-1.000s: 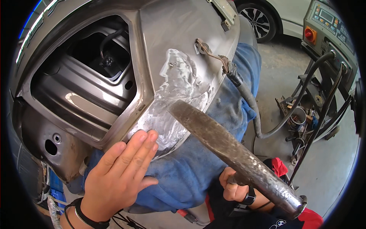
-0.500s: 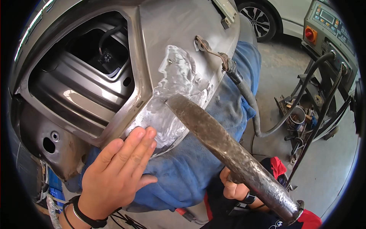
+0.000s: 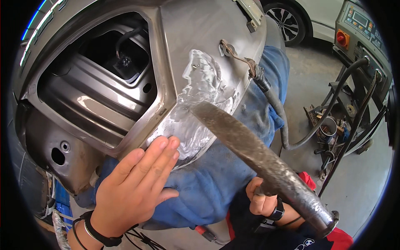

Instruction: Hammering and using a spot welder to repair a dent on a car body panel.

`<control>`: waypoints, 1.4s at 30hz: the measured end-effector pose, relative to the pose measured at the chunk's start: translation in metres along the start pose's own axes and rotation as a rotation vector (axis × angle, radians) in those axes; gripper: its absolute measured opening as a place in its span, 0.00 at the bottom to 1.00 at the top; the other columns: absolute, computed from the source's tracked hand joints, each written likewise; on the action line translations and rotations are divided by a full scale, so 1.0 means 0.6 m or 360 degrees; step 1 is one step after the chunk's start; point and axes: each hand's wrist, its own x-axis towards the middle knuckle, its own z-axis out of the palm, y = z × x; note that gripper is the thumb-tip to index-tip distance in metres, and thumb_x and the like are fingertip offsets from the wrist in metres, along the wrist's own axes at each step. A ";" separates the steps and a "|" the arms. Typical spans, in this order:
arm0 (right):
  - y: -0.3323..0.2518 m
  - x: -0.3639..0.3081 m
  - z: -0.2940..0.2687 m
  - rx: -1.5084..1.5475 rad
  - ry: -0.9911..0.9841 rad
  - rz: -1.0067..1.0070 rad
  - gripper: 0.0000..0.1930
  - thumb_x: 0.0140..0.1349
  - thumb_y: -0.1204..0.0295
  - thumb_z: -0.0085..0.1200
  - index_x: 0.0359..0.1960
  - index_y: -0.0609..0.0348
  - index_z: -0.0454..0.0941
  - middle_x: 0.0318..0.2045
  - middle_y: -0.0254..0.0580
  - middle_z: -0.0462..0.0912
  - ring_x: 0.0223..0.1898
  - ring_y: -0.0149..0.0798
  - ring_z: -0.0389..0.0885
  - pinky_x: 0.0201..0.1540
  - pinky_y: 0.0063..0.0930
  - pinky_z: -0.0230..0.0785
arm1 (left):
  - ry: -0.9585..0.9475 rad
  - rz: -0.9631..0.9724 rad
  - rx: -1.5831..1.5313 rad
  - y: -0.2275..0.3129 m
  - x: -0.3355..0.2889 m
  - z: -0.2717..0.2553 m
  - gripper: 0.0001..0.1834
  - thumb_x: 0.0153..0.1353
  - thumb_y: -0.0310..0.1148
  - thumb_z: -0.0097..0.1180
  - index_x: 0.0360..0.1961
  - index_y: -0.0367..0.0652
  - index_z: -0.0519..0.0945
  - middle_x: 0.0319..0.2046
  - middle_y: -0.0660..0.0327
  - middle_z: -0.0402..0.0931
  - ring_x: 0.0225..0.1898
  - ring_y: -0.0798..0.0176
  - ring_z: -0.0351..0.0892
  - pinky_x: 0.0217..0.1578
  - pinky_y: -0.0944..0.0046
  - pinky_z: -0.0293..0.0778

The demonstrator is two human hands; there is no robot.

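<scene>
A bare-metal car body panel (image 3: 196,25) has a bright sanded patch (image 3: 202,79) on its rounded corner. My left hand (image 3: 137,183) lies with fingers stretched out, its fingertips at the lower edge of that patch. My right hand (image 3: 262,198), at the lower right, is closed round the handle of a body hammer (image 3: 250,152), most of the handle being hidden. The worn steel head looms close to the camera, with a long flat blade pointing up-left over the patch and a round face at lower right. Whether the blade touches the panel I cannot tell.
Blue cloth (image 3: 200,187) drapes below the panel. A clamped cable (image 3: 281,112) runs from the panel's edge to a control machine (image 3: 360,29) at right. A tool tray with a metal cup (image 3: 328,125) sits beneath it. A white car (image 3: 325,14) stands behind.
The whole view has shifted slightly, so the panel, both hands and the hammer appear a little further right. The left hand and hammer blade have hardly moved against the panel.
</scene>
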 end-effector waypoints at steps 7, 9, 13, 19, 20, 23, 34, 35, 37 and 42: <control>0.003 0.010 0.002 -0.0069 0.0130 -0.0106 0.18 0.43 0.64 0.67 0.33 0.63 0.78 0.24 0.41 0.80 0.19 0.41 0.76 0.25 0.36 0.64 | 0.0021 -0.0028 -0.0038 0.000 0.000 -0.004 0.36 0.50 0.54 0.55 0.56 0.41 0.77 0.64 0.62 0.67 0.69 0.61 0.58 0.68 0.58 0.49; 0.001 0.010 -0.012 0.0223 0.0063 -0.0028 0.18 0.43 0.64 0.67 0.33 0.63 0.78 0.23 0.40 0.79 0.19 0.42 0.76 0.25 0.36 0.64 | 0.0020 -0.0027 -0.0057 -0.001 0.002 -0.004 0.36 0.50 0.54 0.55 0.56 0.41 0.77 0.65 0.62 0.67 0.69 0.61 0.58 0.68 0.58 0.49; 0.009 0.008 -0.012 -0.0099 0.0040 -0.0286 0.22 0.43 0.64 0.69 0.36 0.64 0.76 0.23 0.40 0.80 0.20 0.42 0.77 0.25 0.36 0.65 | 0.0002 -0.0036 -0.0091 0.005 0.008 -0.005 0.37 0.50 0.55 0.55 0.56 0.40 0.76 0.65 0.62 0.66 0.69 0.61 0.58 0.68 0.58 0.49; -0.015 0.025 -0.025 0.0606 0.0105 -0.0131 0.24 0.70 0.51 0.40 0.26 0.62 0.65 0.15 0.32 0.66 0.15 0.27 0.64 0.18 0.20 0.55 | -0.0053 -0.0041 -0.0282 -0.001 0.046 -0.022 0.40 0.49 0.55 0.56 0.58 0.36 0.74 0.65 0.57 0.65 0.69 0.58 0.58 0.67 0.58 0.52; 0.000 0.015 -0.025 0.0369 0.0133 -0.0129 0.24 0.70 0.51 0.39 0.27 0.62 0.65 0.14 0.33 0.66 0.14 0.26 0.64 0.17 0.19 0.53 | -0.0063 -0.0051 -0.0270 0.002 0.055 -0.027 0.40 0.49 0.55 0.56 0.58 0.36 0.74 0.65 0.57 0.65 0.69 0.58 0.58 0.67 0.58 0.52; 0.028 -0.015 -0.029 0.0012 0.0170 -0.0082 0.25 0.70 0.50 0.38 0.29 0.63 0.64 0.12 0.33 0.66 0.12 0.25 0.63 0.15 0.19 0.52 | -0.0074 -0.0043 -0.0220 0.004 0.081 -0.031 0.41 0.49 0.55 0.56 0.58 0.35 0.73 0.65 0.56 0.65 0.69 0.57 0.58 0.67 0.58 0.53; 0.057 -0.033 -0.063 0.0089 0.0190 0.0098 0.23 0.70 0.51 0.40 0.29 0.62 0.65 0.13 0.33 0.67 0.13 0.24 0.62 0.15 0.18 0.52 | -0.0210 -0.0070 -0.0056 0.018 0.096 -0.030 0.37 0.56 0.54 0.51 0.61 0.37 0.71 0.67 0.59 0.63 0.70 0.61 0.55 0.68 0.59 0.49; 0.043 -0.018 -0.075 0.0030 0.0094 0.0129 0.24 0.70 0.52 0.40 0.28 0.62 0.65 0.13 0.33 0.67 0.13 0.24 0.62 0.15 0.19 0.52 | -0.0212 -0.0080 -0.0057 0.019 0.106 -0.031 0.37 0.56 0.54 0.51 0.61 0.37 0.71 0.67 0.60 0.63 0.70 0.61 0.55 0.68 0.59 0.49; 0.028 0.003 -0.078 0.0397 0.0221 0.0122 0.24 0.70 0.52 0.39 0.26 0.62 0.65 0.13 0.33 0.67 0.13 0.25 0.63 0.15 0.19 0.53 | -0.0233 -0.0004 -0.0021 0.013 0.133 -0.028 0.38 0.56 0.54 0.51 0.61 0.37 0.71 0.67 0.60 0.62 0.70 0.62 0.55 0.68 0.60 0.49; 0.054 -0.033 -0.086 0.0084 0.0108 0.0143 0.25 0.70 0.51 0.38 0.23 0.61 0.65 0.13 0.33 0.66 0.13 0.26 0.63 0.16 0.19 0.53 | -0.0252 0.0097 0.0018 0.017 0.153 -0.038 0.38 0.56 0.54 0.51 0.62 0.36 0.70 0.67 0.59 0.62 0.70 0.60 0.55 0.68 0.59 0.51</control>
